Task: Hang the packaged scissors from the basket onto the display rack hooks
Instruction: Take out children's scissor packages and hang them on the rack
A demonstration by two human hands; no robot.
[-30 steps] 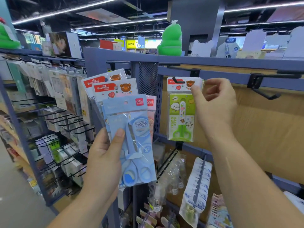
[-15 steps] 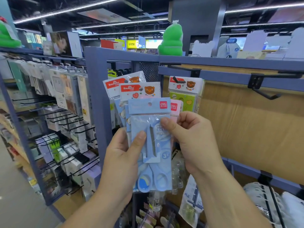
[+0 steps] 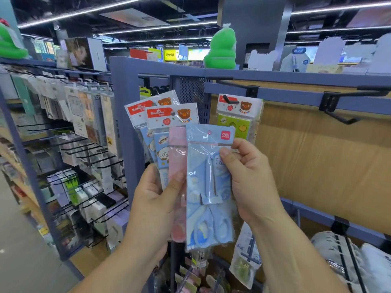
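Right hand (image 3: 251, 182), which a second ago was up at the hook seating the green pack, has come back down to the fan of packs and now pinches the blue scissors pack (image 3: 209, 187) by its right edge, thumb on the front film and fingers behind. Blue pack has slid right, partly clear of the pink pack (image 3: 177, 166) that lay behind it; the two overlap only along the blue pack's left edge. Left hand (image 3: 154, 208) is closed around the lower part of the remaining stack, thumb pressed across the pink pack, with two bear-card packs (image 3: 169, 117) fanned out at 11 o'clock above it. Green pack (image 3: 239, 117) hangs on the hook (image 3: 230, 100) at 1 o'clock from the hands, released, no hand touching it. That reads as one pack hung and the next being singled out. A second hook (image 3: 342, 119) stands bare at 2 o'clock on the same blue rail (image 3: 296, 96) of the display rack; whether the blue pack goes there or behind the green one cannot be told. Blue pack's header hole sits near its top edge, at 12 o'clock from the right thumb, so the grip probably needs to lift the header level with a hook tip. Basket is not in view. Soft film may buckle if pushed from low down.
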